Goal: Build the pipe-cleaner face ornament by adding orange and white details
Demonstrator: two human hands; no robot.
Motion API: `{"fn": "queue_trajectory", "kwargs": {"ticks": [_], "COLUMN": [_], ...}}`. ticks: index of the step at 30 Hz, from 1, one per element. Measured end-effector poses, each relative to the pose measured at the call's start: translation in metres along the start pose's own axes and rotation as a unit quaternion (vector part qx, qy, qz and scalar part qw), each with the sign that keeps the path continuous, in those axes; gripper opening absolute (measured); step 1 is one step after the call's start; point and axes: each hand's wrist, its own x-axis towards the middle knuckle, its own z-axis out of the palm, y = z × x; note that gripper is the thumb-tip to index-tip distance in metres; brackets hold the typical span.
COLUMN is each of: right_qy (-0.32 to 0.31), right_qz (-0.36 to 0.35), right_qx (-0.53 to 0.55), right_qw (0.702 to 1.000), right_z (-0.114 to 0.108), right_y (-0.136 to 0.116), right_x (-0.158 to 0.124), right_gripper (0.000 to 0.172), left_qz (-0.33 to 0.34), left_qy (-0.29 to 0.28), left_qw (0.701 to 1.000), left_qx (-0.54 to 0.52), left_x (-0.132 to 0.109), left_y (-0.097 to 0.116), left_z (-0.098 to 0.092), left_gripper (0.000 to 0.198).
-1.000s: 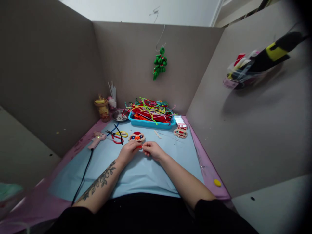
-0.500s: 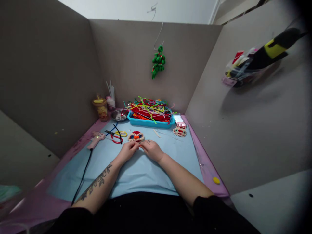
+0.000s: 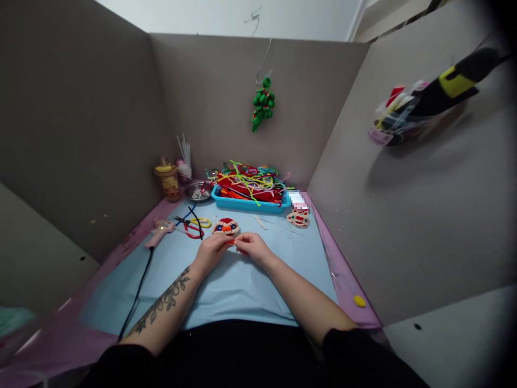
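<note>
My left hand (image 3: 212, 249) and my right hand (image 3: 251, 248) meet at the middle of the light blue mat (image 3: 226, 285). Both have their fingers pinched together on a small red piece (image 3: 231, 243) between them. Just beyond the fingertips lies a round pipe-cleaner face (image 3: 226, 227) with a red top, blue eyes and an orange nose. A second, similar cream and red figure (image 3: 298, 219) lies further right on the mat.
A blue tray (image 3: 246, 203) heaped with coloured pipe cleaners stands at the back. Scissors and pliers (image 3: 193, 223), a pink glue gun (image 3: 160, 230) with a black cord, a metal dish (image 3: 197, 191) and a yellow-lidded cup (image 3: 167, 180) are at the left. Grey partitions enclose the desk; a green ornament (image 3: 262, 104) hangs on one.
The hands have stayed together at the same spot, with only slight shifts of the fingers on the small red piece. The view rocked a little.
</note>
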Motion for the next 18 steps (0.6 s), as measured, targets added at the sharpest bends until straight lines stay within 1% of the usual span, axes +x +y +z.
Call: {"fn": "queue_trajectory", "kwargs": {"ticks": [2, 4, 6, 8, 9, 10, 11, 12, 13, 14, 16, 17, 18], "right_qy": [0.012, 0.044, 0.058, 0.043, 0.029, 0.019, 0.016, 0.019, 0.027, 0.038, 0.043, 0.03, 0.009], "right_qz": [-0.034, -0.109, -0.205, -0.277, -0.298, -0.309, -0.312, -0.308, -0.295, -0.272, -0.186, -0.133, -0.083], "right_qx": [-0.054, -0.143, -0.243, -0.331, -0.363, -0.383, -0.389, -0.379, -0.352, -0.31, -0.198, -0.139, -0.087], "right_qw": [0.998, 0.983, 0.946, 0.901, 0.882, 0.87, 0.867, 0.873, 0.888, 0.91, 0.961, 0.981, 0.993], "right_z": [0.0, 0.0, -0.003, -0.006, -0.008, -0.009, -0.01, -0.01, -0.01, -0.009, -0.006, -0.004, -0.003], "right_y": [0.0, -0.001, -0.003, -0.004, -0.004, -0.004, -0.004, -0.004, -0.003, -0.002, 0.0, 0.001, 0.002], "right_x": [-0.001, -0.002, -0.005, -0.007, -0.007, -0.008, -0.008, -0.007, -0.006, -0.005, -0.003, -0.001, 0.0], "right_gripper": [0.02, 0.017, 0.016, 0.02, 0.021, 0.022, 0.023, 0.022, 0.021, 0.02, 0.022, 0.025, 0.028], "left_qz": [-0.029, -0.073, -0.136, -0.213, -0.248, -0.274, -0.286, -0.282, -0.263, -0.233, -0.164, -0.133, -0.106], "left_qy": [-0.011, -0.016, -0.026, -0.058, -0.077, -0.091, -0.094, -0.084, -0.064, -0.042, -0.007, 0.002, 0.009], "left_qw": [0.999, 0.997, 0.989, 0.971, 0.96, 0.95, 0.945, 0.946, 0.953, 0.963, 0.98, 0.986, 0.99], "left_qx": [-0.016, -0.033, -0.056, -0.088, -0.106, -0.121, -0.131, -0.136, -0.134, -0.127, -0.109, -0.1, -0.091], "left_x": [0.001, 0.002, 0.003, 0.004, 0.005, 0.005, 0.006, 0.006, 0.006, 0.006, 0.005, 0.004, 0.003], "left_y": [0.002, 0.004, 0.005, 0.006, 0.006, 0.006, 0.006, 0.006, 0.005, 0.004, 0.002, 0.001, -0.001], "left_z": [0.0, 0.0, 0.0, 0.001, 0.0, 0.0, 0.0, -0.001, -0.001, -0.002, -0.002, -0.002, -0.001], "left_gripper": [0.016, 0.016, 0.018, 0.025, 0.028, 0.031, 0.032, 0.03, 0.028, 0.024, 0.019, 0.017, 0.016]}}
